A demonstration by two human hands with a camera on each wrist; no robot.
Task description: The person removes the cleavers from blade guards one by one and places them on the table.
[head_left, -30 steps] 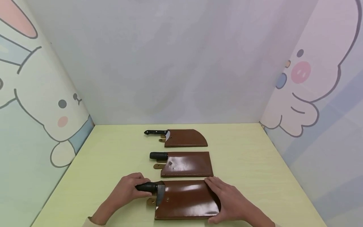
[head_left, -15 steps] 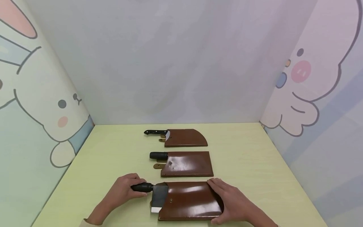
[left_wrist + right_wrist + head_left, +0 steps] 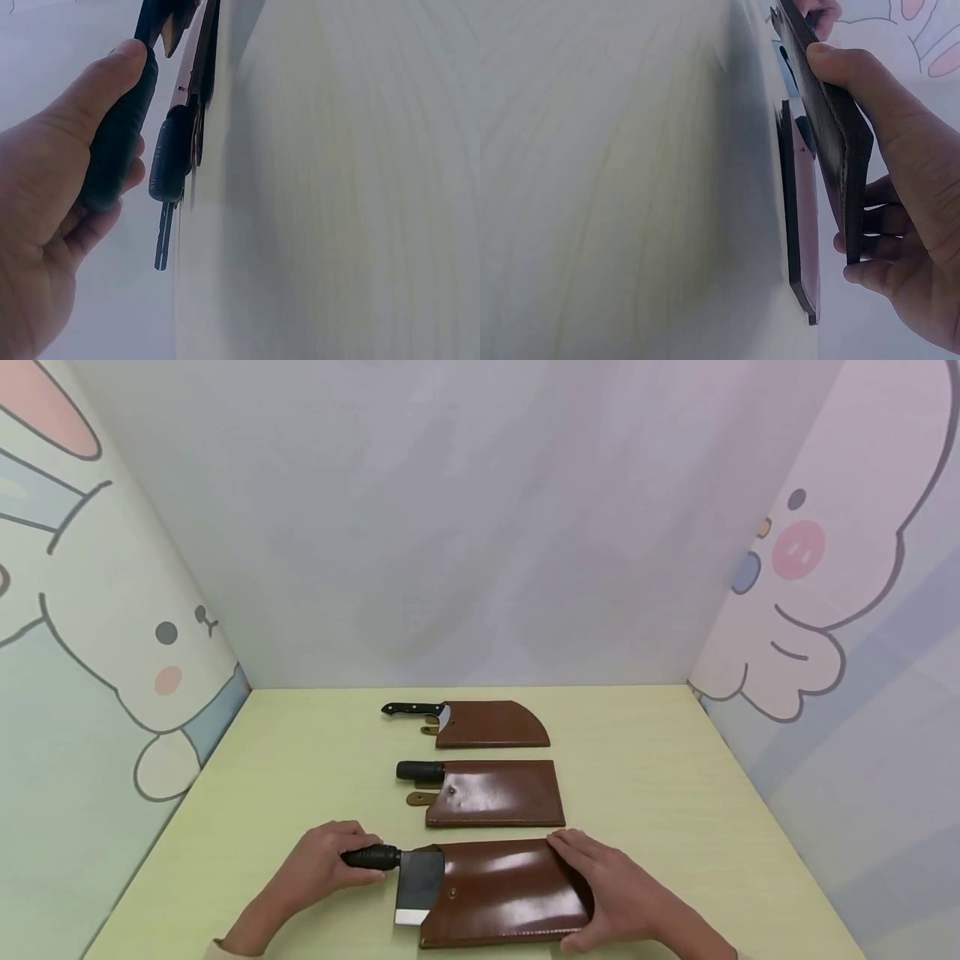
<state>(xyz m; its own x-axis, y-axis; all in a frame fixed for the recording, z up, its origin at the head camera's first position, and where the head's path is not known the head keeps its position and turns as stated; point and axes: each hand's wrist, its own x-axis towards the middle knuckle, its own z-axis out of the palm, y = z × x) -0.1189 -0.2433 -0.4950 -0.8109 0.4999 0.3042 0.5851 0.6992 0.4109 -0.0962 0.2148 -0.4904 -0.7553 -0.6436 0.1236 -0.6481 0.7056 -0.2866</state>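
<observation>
A cleaver (image 3: 420, 881) with a dark, square blade and a pale cutting edge is partly out of a glossy brown leather sheath (image 3: 510, 893) at the table's front. My left hand (image 3: 315, 864) grips its black handle (image 3: 120, 150), fingers wrapped round it in the left wrist view. The rest of the blade is hidden inside the leather. My right hand (image 3: 622, 893) holds the sheath by its closed right end, thumb on one edge and fingers on the other. In the right wrist view this sheath (image 3: 841, 139) is held clear of the table.
Behind lies a second brown sheath (image 3: 517, 793) with a black-handled cleaver in it and a snap strap (image 3: 420, 799). Farther back is a round-ended sheath (image 3: 495, 725) with a riveted black handle (image 3: 412, 709). Cartoon-printed walls (image 3: 465, 527) enclose the pale yellow table (image 3: 675, 777).
My left hand has drawn the cleaver leftward, so much more blade shows outside the sheath. The right hand and sheath have shifted slightly right. The two rear cleavers stay put.
</observation>
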